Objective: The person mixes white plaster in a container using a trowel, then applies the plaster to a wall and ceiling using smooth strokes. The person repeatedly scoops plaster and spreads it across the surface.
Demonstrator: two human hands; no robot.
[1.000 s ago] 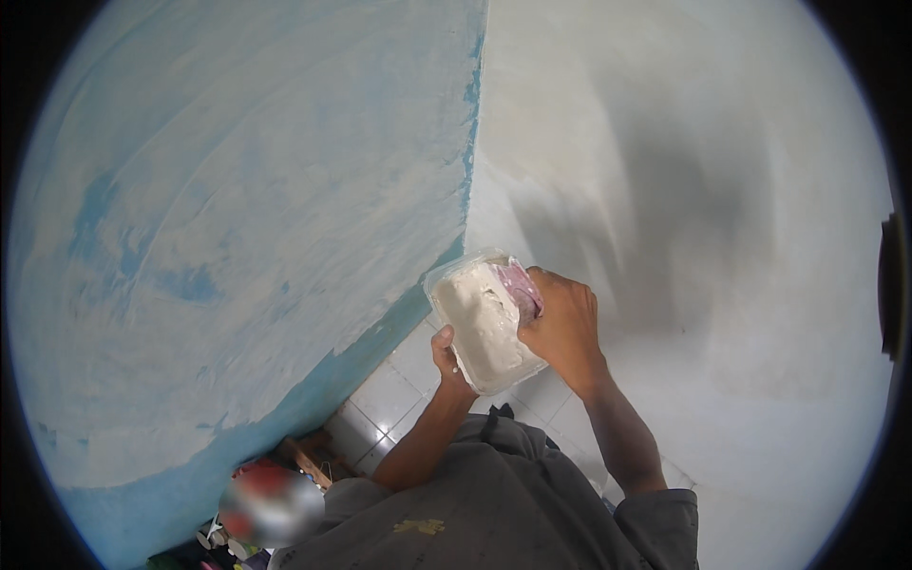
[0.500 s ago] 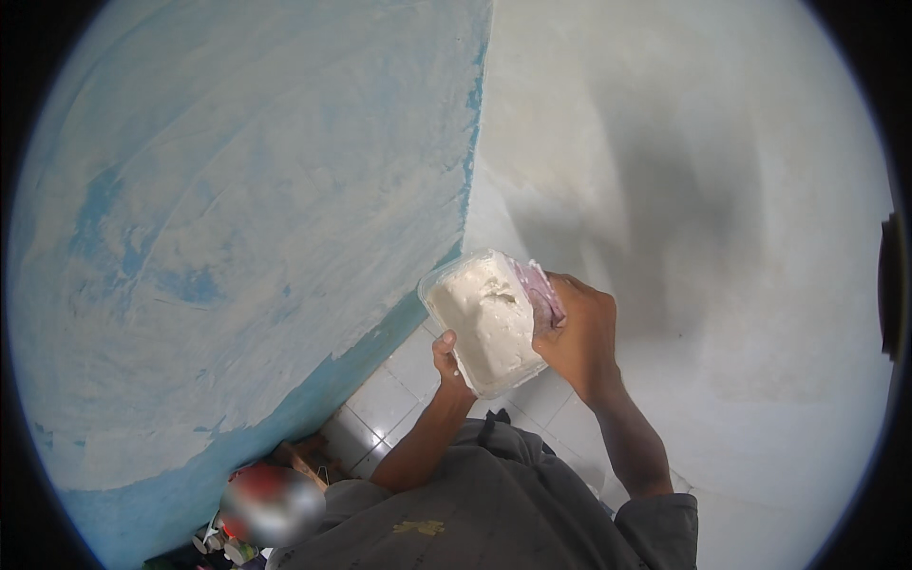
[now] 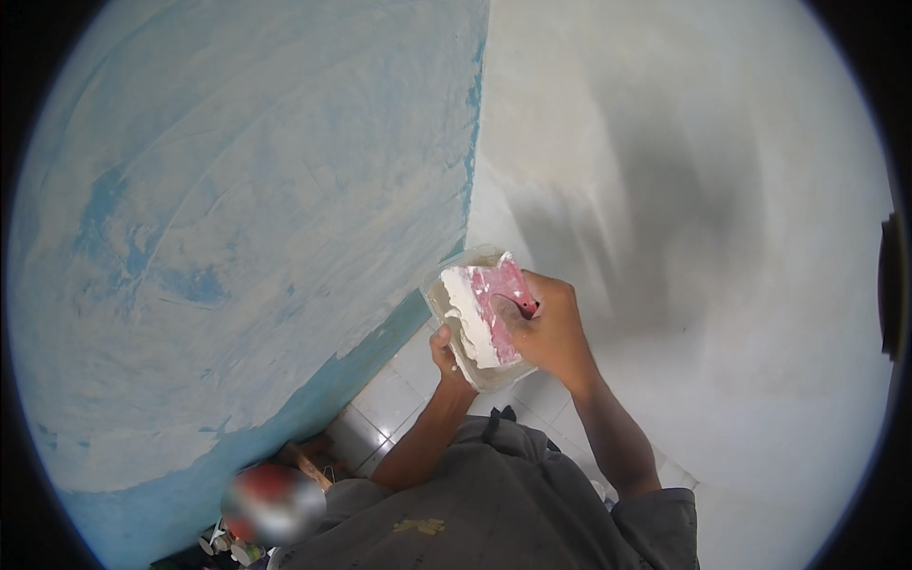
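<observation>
A clear plastic tub (image 3: 439,302) with white paste inside rests in my left hand (image 3: 446,359), whose thumb hooks over the near left side; its other fingers are hidden underneath. My right hand (image 3: 554,328) is closed around a pink plastic putty spreader (image 3: 496,290). The spreader lies slanted over the tub, its left edge loaded with a thick band of white paste (image 3: 465,318). Much of the tub's inside is hidden behind the spreader and my right hand.
On the left stands a blue wall (image 3: 237,209) smeared with white filler. A white wall (image 3: 684,171) with shadows meets it at a corner. White floor tiles (image 3: 385,404) show below. Assorted items, partly blurred, including a red one (image 3: 261,483), lie at lower left.
My right hand has moved left and turned the spreader across the tub, so its pink face and a load of paste now show. The left hand keeps nearly the same place.
</observation>
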